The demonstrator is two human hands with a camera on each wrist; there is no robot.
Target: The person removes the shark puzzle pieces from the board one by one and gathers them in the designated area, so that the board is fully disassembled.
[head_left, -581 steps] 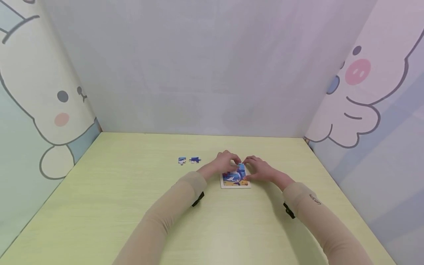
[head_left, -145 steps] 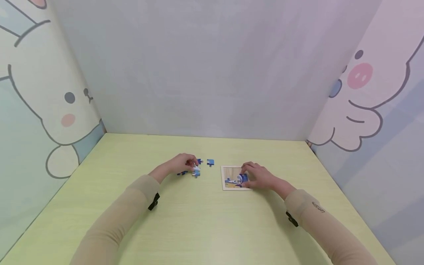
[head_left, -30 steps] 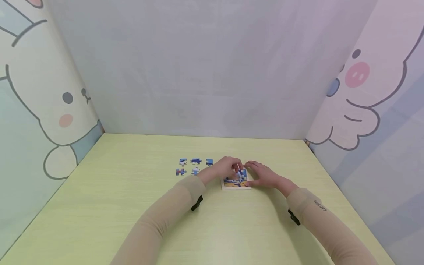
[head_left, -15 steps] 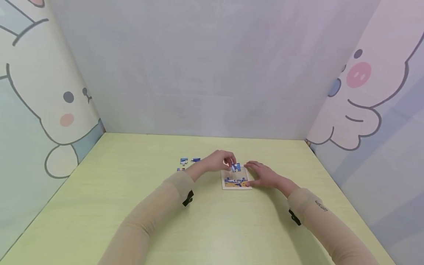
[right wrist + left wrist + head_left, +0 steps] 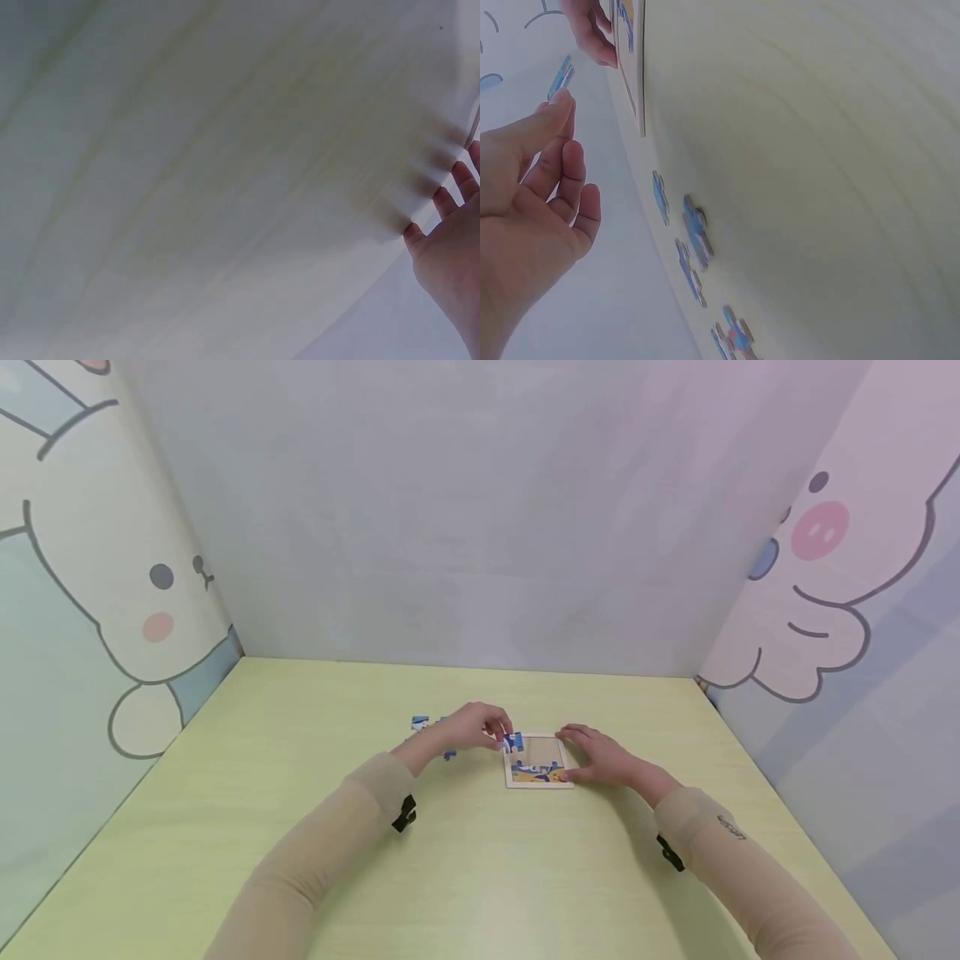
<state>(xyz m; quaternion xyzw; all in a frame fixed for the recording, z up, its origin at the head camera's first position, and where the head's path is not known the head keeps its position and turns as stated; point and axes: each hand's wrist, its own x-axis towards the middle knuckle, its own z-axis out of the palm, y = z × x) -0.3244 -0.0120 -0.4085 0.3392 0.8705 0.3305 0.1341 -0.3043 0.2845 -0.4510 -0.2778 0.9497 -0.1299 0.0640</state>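
My left hand (image 5: 474, 727) pinches a blue jigsaw piece (image 5: 513, 742) between thumb and fingertips, just over the left side of the white-rimmed puzzle tray (image 5: 536, 785). In the left wrist view the piece (image 5: 561, 76) is seen nearly edge-on, raised off the table. A row of yellow and blue pieces (image 5: 534, 773) lines the tray's near side; bare beige backing (image 5: 542, 750) shows behind it. Along the tray's right edge rests my right hand (image 5: 603, 756), thumb at the near corner and fingers at the far one. Its fingertips touch the tabletop in the right wrist view.
Several loose jigsaw pieces (image 5: 697, 232) lie on the table left of the tray, partly hidden by my left hand in the head view. The pale yellow-green table (image 5: 480, 868) meets a grey back wall (image 5: 465, 527) and cartoon-printed side walls.
Earlier the tray was nearly full and two pieces lay outside; more lie out now. In the last second my left hand lifted a piece and drew it left. My right hand stayed.
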